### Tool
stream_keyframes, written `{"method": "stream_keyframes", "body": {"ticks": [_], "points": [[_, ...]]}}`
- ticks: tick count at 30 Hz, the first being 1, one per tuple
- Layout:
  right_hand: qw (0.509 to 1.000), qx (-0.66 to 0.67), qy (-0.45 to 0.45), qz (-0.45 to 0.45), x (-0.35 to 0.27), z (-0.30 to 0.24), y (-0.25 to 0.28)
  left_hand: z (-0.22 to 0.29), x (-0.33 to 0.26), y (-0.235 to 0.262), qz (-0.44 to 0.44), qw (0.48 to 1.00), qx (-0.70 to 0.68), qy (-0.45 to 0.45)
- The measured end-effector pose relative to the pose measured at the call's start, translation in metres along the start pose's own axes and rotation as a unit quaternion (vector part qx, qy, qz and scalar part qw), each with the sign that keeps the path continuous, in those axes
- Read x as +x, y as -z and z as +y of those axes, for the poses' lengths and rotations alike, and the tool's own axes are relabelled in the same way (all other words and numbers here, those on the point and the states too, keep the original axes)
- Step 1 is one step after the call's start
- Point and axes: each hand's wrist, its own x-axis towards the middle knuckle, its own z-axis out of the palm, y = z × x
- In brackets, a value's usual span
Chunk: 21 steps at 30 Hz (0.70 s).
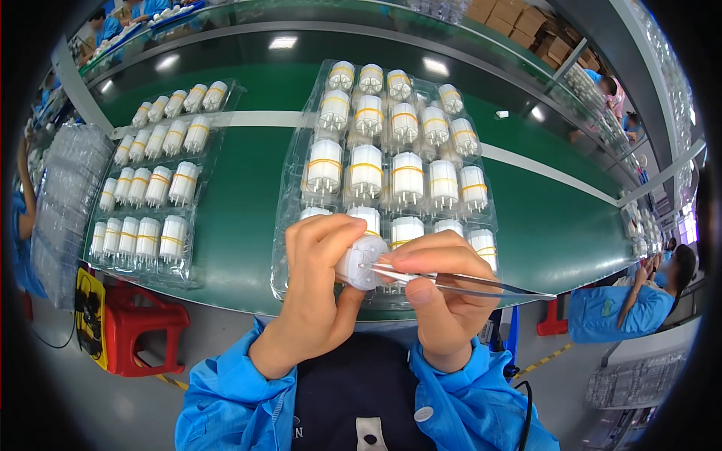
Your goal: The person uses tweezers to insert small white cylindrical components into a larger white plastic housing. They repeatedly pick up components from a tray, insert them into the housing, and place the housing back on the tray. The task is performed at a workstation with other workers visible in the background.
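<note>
Head-worn fisheye, close, looking down

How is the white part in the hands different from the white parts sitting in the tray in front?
The held white part is pinched in the left hand, lifted and turned on its side; the tray parts stand upright in the clear plastic tray. Metal tweezers in the right hand touch the held part; nothing touches the tray parts. Tray parts show yellow bands; none shows on the held one. Both are small white cylinders.

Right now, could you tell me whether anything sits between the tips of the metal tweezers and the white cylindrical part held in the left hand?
Nothing visible does. The thin metal tweezers in the right hand already reach the end face of the white cylindrical plastic part, which the left hand holds just above the near edge of the clear plastic tray.
</note>
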Motion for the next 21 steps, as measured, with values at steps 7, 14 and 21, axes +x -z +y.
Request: {"method": "stream_keyframes", "body": {"ticks": [7, 14, 21], "points": [[1.0, -0.02, 0.007, -0.012, 0.0013, 0.0053, 0.0014, -0.0011, -0.0015, -0.0037, 0.018, 0.999, 0.035, -0.025], [1.0, 0.012, 0.002, -0.005, -0.0018, 0.0099, 0.0018, -0.0031, -0.0015, -0.0024, 0.012, 0.998, 0.054, -0.034], [1.0, 0.019, -0.013, 0.008, -0.0026, 0.0084, -0.0005, -0.0005, 0.0003, -0.0035, 0.019, 0.998, 0.044, -0.033]]}}
